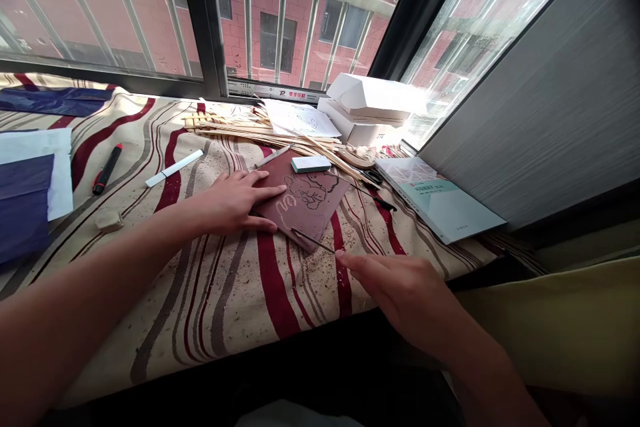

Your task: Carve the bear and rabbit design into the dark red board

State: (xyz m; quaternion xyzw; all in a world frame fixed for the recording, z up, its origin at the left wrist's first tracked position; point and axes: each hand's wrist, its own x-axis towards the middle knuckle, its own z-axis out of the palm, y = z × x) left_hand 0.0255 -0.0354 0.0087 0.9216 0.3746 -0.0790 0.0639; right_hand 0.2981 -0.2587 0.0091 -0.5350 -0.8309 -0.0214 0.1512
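A reddish-brown carving board (327, 203) lies at an angle on the striped cloth, with a dark line drawing and some pale cut lines on it. My left hand (235, 203) rests flat on its left part, fingers spread. In my right hand (400, 287) is a thin carving tool (315, 240), its tip over the board's lower edge area; whether the tip touches I cannot tell. A white and green eraser (311, 164) sits on the board's far part. Beside it a silver pen (273, 156) lies at the board's upper left edge.
A striped cloth (240, 293) with scattered crumbs covers the surface. On the left lie a black-red cutter (107, 169), a white strip (174, 168) and a grey lump (109, 221). Thin wooden sticks (240, 130), white boxes (373, 107) and a book (440, 200) stand beyond.
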